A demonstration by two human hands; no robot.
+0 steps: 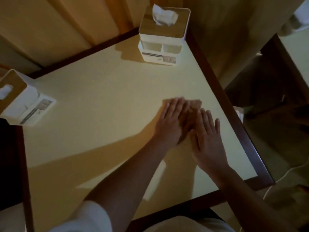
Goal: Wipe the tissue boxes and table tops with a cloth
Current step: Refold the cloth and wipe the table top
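Note:
Both my hands lie flat on a small tan cloth (194, 104) on the pale table top (103, 101), right of its middle. My left hand (172, 121) presses on the cloth with straight fingers. My right hand (207, 138) lies beside it, fingers spread, partly over the cloth. Most of the cloth is hidden under the hands. One white tissue box (160, 36) with a wooden lid and a tissue sticking out stands at the far corner. A second tissue box (23, 99) stands at the table's left edge.
The table has a dark wooden rim (234, 114). Beige wall panels rise behind it. Another dark-framed table (275, 67) stands to the right, and a white cord (291, 169) hangs by the near right corner.

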